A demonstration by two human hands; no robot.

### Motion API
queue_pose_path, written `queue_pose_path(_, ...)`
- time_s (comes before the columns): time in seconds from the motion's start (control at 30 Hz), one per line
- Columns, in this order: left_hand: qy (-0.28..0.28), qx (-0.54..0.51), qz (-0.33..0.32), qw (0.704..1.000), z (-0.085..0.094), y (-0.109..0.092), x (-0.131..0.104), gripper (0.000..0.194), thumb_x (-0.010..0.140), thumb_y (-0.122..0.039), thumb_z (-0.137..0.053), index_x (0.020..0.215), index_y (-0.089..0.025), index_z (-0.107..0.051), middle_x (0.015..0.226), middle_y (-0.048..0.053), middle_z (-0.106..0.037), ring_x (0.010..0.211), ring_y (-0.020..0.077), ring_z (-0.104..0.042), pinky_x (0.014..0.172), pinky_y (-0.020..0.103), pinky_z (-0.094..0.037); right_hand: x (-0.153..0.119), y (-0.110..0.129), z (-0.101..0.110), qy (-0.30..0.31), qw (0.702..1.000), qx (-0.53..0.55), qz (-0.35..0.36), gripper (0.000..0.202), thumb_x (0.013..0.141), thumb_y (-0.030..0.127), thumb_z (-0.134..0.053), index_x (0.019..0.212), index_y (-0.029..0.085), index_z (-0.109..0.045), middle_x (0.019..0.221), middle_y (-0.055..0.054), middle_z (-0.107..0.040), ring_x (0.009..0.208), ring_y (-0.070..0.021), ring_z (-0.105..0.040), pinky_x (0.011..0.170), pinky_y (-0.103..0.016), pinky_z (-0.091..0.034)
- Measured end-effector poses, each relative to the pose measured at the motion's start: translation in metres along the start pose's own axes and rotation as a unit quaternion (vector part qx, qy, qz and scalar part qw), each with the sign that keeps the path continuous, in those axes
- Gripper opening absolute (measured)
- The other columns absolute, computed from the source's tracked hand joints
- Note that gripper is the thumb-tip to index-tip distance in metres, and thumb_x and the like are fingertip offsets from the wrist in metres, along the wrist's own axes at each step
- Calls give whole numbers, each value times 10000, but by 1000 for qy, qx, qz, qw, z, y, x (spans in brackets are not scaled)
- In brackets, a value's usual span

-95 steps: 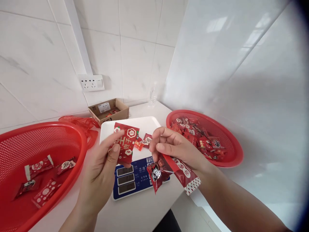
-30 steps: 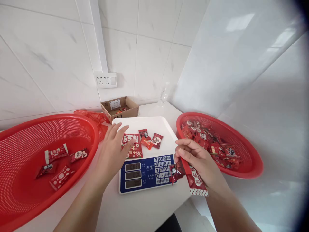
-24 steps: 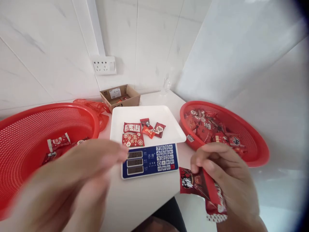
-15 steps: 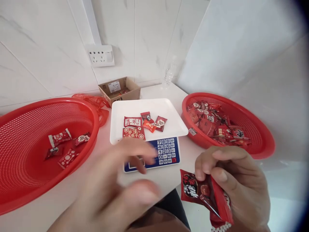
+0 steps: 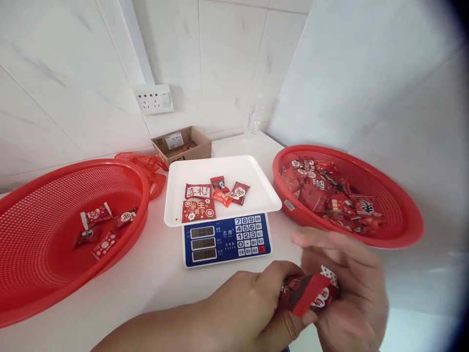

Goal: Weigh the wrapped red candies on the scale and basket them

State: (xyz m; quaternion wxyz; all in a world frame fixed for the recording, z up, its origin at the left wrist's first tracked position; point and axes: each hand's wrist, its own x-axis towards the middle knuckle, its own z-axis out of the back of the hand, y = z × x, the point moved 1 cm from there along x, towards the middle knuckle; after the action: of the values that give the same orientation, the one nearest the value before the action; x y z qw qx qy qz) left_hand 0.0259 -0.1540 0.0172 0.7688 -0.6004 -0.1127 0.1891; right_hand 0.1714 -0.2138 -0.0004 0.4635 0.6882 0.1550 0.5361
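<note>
My left hand is closed round small red wrapped candies at the lower right; how many is unclear because they overlap. Just beyond it is my right hand, partly blurred, its fingers stretched and apart, the palm close against the packets. A digital scale with a blue keypad panel stands ahead of both hands. On its white tray lie several candies, among them a red-and-white packet, a dark red flowered packet and a small orange one.
A red basket heaped with wrapped candies stands to the right. The red basket on the left holds several candies. Behind the scale are a cardboard box, a red plastic bag and a clear bottle near the wall.
My left hand has moved right from in front of the scale and closed on the candies my right hand was holding. My right hand's fingers have spread. The scale's display is uncovered.
</note>
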Motion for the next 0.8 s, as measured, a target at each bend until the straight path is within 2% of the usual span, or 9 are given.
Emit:
queue_pose_path(0.07,24,-77,17,997,2,-3,2,397,924,-479,-497,1136,-153,-577,944,128,-693,745,223,-670,652,325,-544,5,3,-2,81,991,87,-68,589,793,686,-659,1271,343,-634,1160,-66,-752,1066,-261,-722,727,-320,-642)
queue_pose_path(0.2,100,-165,88,977,7,-9,3,300,929,-440,-506,930,-153,-597,801,32,-558,657,128,-552,612,245,-500,4,3,-2,190,948,169,-193,110,921,386,-671,1011,348,-722,927,-31,-814,1160,-263,-693,723,-316,-651)
queue_pose_path(0.3,95,-91,54,990,17,-10,1,357,924,-446,-549,1145,-170,-598,962,65,-646,798,173,-621,725,298,-543,2,-10,5,105,957,134,-237,131,922,408,-659,981,303,-709,933,-46,-813,1032,-265,-749,760,-382,-650)
queue_pose_path(0.37,21,41,47,998,33,-6,-2,506,942,-488,-536,1364,-211,-502,1168,100,-687,987,226,-662,837,347,-559,8,-21,14,5,977,48,-209,181,909,427,-662,990,270,-705,969,-70,-804,924,-256,-767,772,-400,-641)
queue_pose_path(0.43,-78,218,82,970,56,1,-4,575,970,-496,-488,1480,-247,-396,1382,119,-618,1227,272,-598,994,423,-520,22,-30,28,-96,981,-83,-150,224,880,435,-676,992,244,-710,986,-86,-791,913,-262,-751,853,-442,-605)
queue_pose_path(0.5,-138,364,117,914,83,12,-4,561,980,-450,-480,1496,-247,-389,1561,121,-451,1453,310,-374,1159,519,-358,40,-38,43,-161,953,-230,-118,269,846,450,-668,991,229,-718,997,-103,-776,971,-296,-721,921,-492,-554)
queue_pose_path(0.6,-146,418,155,883,120,30,-2,660,933,-459,-563,1508,-187,-387,1659,150,-246,1544,355,-68,1217,607,-158,63,-51,61,-171,911,-360,-109,348,815,477,-603,1003,210,-723,1051,-131,-757,1020,-327,-690,932,-502,-522)
queue_pose_path(0.7,-130,431,194,872,143,42,-1,785,905,-582,-544,1534,-153,-351,1652,171,-238,1535,373,-89,1199,608,-220,74,-65,69,-145,906,-383,-110,397,788,500,-545,996,208,-714,1059,-131,-753,1026,-330,-686,898,-477,-529)
queue_pose_path(0.8,-117,443,208,864,146,44,-1,815,911,-636,-491,1559,-177,-310,1655,137,-247,1534,350,-134,1200,557,-260,75,-76,71,-124,901,-391,-139,434,769,539,-523,1006,223,-704,1049,-120,-758,1020,-339,-688,874,-481,-530)
